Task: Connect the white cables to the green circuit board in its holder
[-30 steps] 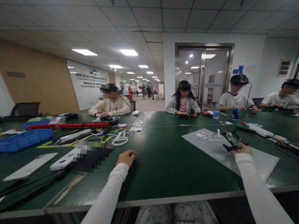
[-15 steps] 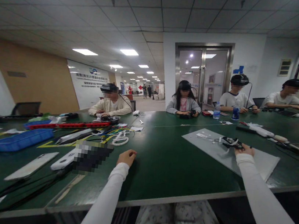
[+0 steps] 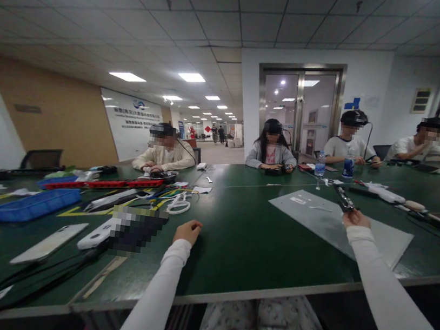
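My right hand (image 3: pixel 356 219) is closed around the near end of a slim black-and-silver tool (image 3: pixel 345 199). It holds the tool above the right part of a flat grey board (image 3: pixel 383 240), with the far end pointing away from me. The tool's exact kind is too small to make out. On the board lie a small white label (image 3: pixel 298 199) and a thin white strip (image 3: pixel 319 208). My left hand (image 3: pixel 188 231) rests on the green table (image 3: pixel 233 243), fingers curled in, with nothing visible in them.
To the left are a white phone (image 3: pixel 49 242), a blue tray (image 3: pixel 36 205), a red bar (image 3: pixel 105 184) and a looped white cable (image 3: pixel 179 203). Bottles (image 3: pixel 320 164) stand at the back. Several people wearing headsets sit around the table.
My right hand has swung the tool from lying sideways to pointing away from me. White strips near the tool are no longer over the board's middle. My left hand stays put.
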The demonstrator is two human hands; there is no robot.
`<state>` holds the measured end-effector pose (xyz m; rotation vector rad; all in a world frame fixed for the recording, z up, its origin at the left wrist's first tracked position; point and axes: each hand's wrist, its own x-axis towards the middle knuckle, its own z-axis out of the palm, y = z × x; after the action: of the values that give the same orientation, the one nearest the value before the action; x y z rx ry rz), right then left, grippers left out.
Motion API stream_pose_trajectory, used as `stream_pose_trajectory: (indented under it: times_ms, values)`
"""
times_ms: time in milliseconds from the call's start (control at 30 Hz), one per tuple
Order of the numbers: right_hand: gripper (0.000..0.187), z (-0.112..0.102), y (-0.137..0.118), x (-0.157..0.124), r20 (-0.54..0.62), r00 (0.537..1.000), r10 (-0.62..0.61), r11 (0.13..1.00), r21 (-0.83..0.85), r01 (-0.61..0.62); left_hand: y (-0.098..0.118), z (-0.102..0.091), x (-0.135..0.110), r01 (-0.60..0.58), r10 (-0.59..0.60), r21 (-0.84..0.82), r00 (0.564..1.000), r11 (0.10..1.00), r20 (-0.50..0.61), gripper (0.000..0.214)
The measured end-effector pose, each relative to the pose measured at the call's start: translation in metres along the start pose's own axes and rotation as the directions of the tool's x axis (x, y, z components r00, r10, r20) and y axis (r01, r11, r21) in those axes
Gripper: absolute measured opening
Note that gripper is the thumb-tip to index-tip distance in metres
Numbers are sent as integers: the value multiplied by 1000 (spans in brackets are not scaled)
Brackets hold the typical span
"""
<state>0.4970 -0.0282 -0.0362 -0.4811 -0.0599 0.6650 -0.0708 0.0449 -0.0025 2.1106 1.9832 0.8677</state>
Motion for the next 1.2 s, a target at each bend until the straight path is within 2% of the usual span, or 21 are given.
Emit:
stream_pose_trajectory:
  times_ms: [100, 200, 267, 333, 433, 500, 600, 667, 733, 833, 900, 1033, 1200]
  values:
    - [22, 14, 8, -9, 52, 990, 129, 990, -67, -125, 2, -2, -2, 15, -15, -21, 1000, 1000, -2, 19]
    - [24, 37, 20, -35, 172, 952, 252, 958, -185, -221, 3, -3, -4, 21, -21, -32, 1000, 999, 1, 18]
    - [25, 57, 32, -60, 277, 903, 329, 926, -281, -251, 3, -1, -4, 14, -14, -43, 1000, 999, -8, 18]
    - [22, 76, 46, -87, 355, 849, 392, 906, -311, -288, 4, 3, -3, 21, -22, -102, 1000, 995, -17, 18]
    - [17, 99, 74, -123, 442, 766, 467, 882, -296, -367, 11, 10, -1, 83, -87, -332, 996, 940, 3, 18]
    - [14, 104, 95, -141, 464, 743, 483, 874, -309, -375, 21, 15, 0, 162, -142, -549, 987, 820, 80, 17]
    - [12, 96, 127, -155, 450, 735, 507, 856, -359, -371, 40, 20, -3, 295, -122, -809, 955, 508, 272, 19]
    - [14, 85, 145, -155, 425, 750, 507, 846, -409, -341, 55, 22, -7, 380, -36, -863, 920, 333, 391, 24]
    - [19, 72, 157, -150, 397, 777, 489, 842, -447, -302, 70, 25, -12, 463, 51, -852, 871, 247, 488, 28]
    - [24, 59, 166, -141, 373, 796, 477, 835, -474, -278, 89, 31, -19, 538, 134, -808, 806, 240, 576, 32]
    - [25, 54, 166, -136, 366, 798, 478, 830, -486, -275, 97, 35, -22, 530, 164, -801, 795, 279, 584, 32]
    - [26, 52, 165, -133, 357, 800, 481, 821, -505, -268, 98, 41, -23, 434, 185, -837, 840, 333, 509, 26]
    - [27, 50, 162, -134, 356, 794, 493, 811, -518, -272, 89, 39, -24, 358, 67, -857, 910, 372, 409, 22]
